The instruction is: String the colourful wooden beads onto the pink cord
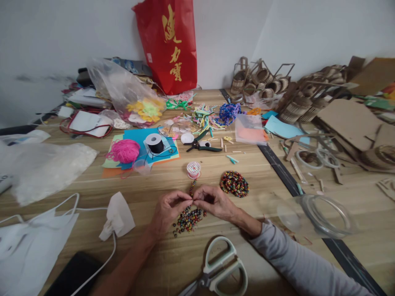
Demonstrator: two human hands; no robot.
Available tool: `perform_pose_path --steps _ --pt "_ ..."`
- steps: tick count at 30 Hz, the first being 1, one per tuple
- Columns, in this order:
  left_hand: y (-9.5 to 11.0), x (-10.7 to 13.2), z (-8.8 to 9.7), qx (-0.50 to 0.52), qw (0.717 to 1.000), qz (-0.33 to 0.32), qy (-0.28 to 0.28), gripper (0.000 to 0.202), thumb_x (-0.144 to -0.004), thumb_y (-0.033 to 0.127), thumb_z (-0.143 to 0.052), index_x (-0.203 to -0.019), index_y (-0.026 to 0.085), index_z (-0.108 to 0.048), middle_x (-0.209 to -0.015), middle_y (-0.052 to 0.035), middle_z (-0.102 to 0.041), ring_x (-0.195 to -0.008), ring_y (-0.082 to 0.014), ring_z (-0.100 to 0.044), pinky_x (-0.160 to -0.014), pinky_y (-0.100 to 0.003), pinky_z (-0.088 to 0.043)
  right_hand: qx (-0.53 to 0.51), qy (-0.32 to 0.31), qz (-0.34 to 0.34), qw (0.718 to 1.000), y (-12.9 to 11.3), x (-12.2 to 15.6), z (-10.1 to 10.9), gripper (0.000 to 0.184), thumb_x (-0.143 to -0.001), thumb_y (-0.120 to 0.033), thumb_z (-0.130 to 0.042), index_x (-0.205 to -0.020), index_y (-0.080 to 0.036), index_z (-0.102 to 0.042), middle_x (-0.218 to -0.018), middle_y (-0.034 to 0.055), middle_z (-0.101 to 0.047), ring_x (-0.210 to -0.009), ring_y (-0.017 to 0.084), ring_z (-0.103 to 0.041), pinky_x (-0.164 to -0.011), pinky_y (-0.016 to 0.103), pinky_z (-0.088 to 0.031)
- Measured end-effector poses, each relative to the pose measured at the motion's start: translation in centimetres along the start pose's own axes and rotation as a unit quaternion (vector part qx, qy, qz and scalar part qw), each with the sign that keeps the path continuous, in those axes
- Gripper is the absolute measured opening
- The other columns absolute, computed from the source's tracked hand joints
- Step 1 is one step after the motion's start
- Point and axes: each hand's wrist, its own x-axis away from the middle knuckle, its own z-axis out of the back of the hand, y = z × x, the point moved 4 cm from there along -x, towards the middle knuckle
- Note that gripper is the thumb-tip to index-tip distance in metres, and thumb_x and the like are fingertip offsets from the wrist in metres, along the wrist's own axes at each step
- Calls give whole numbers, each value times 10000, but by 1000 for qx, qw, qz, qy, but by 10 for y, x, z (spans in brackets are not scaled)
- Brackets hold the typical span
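Note:
My left hand (168,210) and my right hand (215,201) meet fingertip to fingertip above the table, both closed in a pinch. Between them is the near end of a short beaded string (193,188); the exact bit under each fingertip is too small to make out. The string runs away from me to a small spool (194,168) with a sparkly top. Just below my fingers lies a pile of loose multicoloured beads (189,218). Beyond my right wrist rests a coiled bead strand (234,183).
Large scissors (220,267) lie near me, with green-handled pliers (202,144) farther off. Pink yarn (124,151) and a black thread spool (154,143) sit on coloured paper. Clear tubing (328,216) is at right, a white cable (108,257) at left, a red bag (169,45) behind.

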Motion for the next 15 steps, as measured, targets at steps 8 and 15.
perform_pose_path --steps 8,15 --pt "0 -1 -1 5 1000 -10 -6 95 -667 238 -729 -695 149 -711 -694 -33 -719 -658 -147 -634 -644 -227 -499 -22 -10 -1 1000 3 -1 -1 287 -810 -408 -663 -846 -133 -587 -651 -17 -542 -570 85 -487 -533 194 -411" --pt "0 -2 -2 0 1000 -18 -19 100 -678 242 -718 -679 145 -697 -683 -36 -706 -652 -150 -619 -627 -233 -487 -30 -18 -9 999 4 -1 -2 302 -808 -426 -662 -841 -137 -585 -637 -20 -537 -564 86 -478 -530 201 -406"
